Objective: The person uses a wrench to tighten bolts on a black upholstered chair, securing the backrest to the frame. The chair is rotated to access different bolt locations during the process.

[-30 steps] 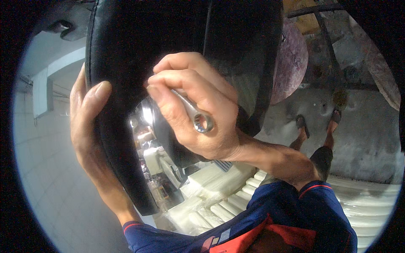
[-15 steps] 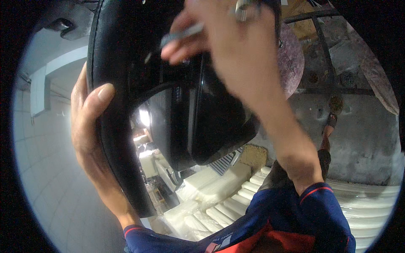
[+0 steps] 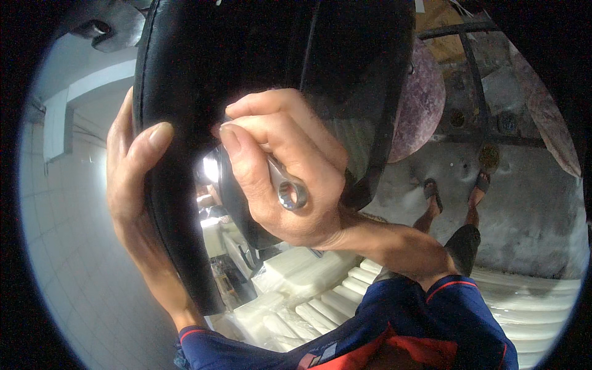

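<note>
Both hands are closed on their loads and stand close together, parted only by the rim they work on: the left hand (image 3: 132, 185) wraps the outer edge of a large black curved part (image 3: 259, 74), seemingly a tyre or a rubber-rimmed cover, thumb lying on its near face and fingers hidden behind it, while the right hand (image 3: 290, 179) is clenched round a metal wrench (image 3: 288, 190) whose ring end pokes out below the palm. The working end of the wrench is buried behind the fingers, so whether it sits squarely on a fastener cannot be told. That is the main risk, in my judgement: if the tool is only half seated, a hard pull could make it slip off and drive the knuckles into the black part's inner edge, which lies touching or just beside them. A second risk is the left grip, which holds the black part raised near the head; should that edge slide through the palm, the part could swing or drop toward the stacked white blocks (image 3: 308, 290) below, or toward the sandalled feet (image 3: 453, 188) on the concrete floor (image 3: 524, 203) to the right.
</note>
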Action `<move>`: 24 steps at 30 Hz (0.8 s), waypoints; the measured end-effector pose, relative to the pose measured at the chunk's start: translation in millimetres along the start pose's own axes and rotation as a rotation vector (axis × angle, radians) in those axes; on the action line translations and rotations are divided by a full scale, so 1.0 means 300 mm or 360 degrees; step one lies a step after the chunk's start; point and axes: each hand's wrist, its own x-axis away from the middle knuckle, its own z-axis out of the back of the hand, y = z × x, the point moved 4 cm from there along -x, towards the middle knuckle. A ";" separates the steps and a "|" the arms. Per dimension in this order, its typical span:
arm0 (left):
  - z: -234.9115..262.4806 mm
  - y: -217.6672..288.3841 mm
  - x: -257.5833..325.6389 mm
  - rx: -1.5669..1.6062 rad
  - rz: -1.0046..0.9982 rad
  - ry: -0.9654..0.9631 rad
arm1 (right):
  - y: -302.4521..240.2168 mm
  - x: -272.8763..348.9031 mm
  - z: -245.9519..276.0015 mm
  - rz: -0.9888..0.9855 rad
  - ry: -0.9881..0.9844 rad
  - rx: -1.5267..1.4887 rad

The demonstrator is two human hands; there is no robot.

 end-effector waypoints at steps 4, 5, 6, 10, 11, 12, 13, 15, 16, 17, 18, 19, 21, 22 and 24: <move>0.004 -0.003 0.007 -0.0029 0.0027 0.0088 | 0.038 -0.112 -0.008 -0.0533 -0.0284 0.0045; 0.007 -0.003 0.017 -0.0019 0.0039 0.0153 | 0.103 -0.192 -0.026 -0.0801 -0.0438 -0.0106; -0.010 -0.019 0.008 0.0039 0.0005 0.0206 | 0.163 -0.296 -0.017 -0.1034 -0.0571 -0.0177; -0.010 -0.007 -0.012 0.0147 -0.0016 0.0073 | 0.043 -0.422 -0.001 -0.1388 -0.0479 0.0037; -0.003 -0.013 -0.011 0.0121 -0.0011 0.0038 | 0.021 -0.390 0.013 -0.1319 -0.0374 0.0028; 0.017 -0.021 -0.001 0.0079 0.0001 0.0026 | 0.078 -0.268 0.034 -0.1121 -0.0225 -0.0251; 0.012 -0.017 0.004 0.0072 -0.0003 0.0089 | 0.092 -0.202 0.057 -0.0884 -0.0068 -0.0515; -0.032 -0.001 0.023 0.0092 -0.0003 0.0293 | 0.074 -0.131 0.028 -0.0820 0.0063 -0.0648; -0.051 0.015 0.032 0.0115 0.0001 0.0432 | 0.067 -0.111 0.029 -0.0575 0.0044 -0.0415; -0.045 0.009 0.041 0.0099 -0.0010 0.0472 | 0.052 -0.087 0.023 -0.0386 0.0001 -0.0256; -0.039 0.000 0.050 0.0082 -0.0022 0.0511 | 0.025 -0.070 0.030 -0.0174 -0.0052 -0.0117; -0.034 -0.008 0.056 0.0066 -0.0034 0.0549 | 0.002 -0.049 0.029 -0.0023 -0.0088 -0.0033; 0.021 -0.039 0.014 0.0141 -0.0003 0.0098 | -0.026 0.003 0.012 0.0157 -0.0141 0.0057; 0.039 -0.044 -0.008 0.0183 0.0001 -0.0134 | -0.034 0.022 -0.004 0.0150 -0.0156 0.0065; 0.050 -0.056 -0.030 0.0083 0.0049 -0.0209 | -0.013 0.017 -0.002 0.0076 -0.0229 0.0079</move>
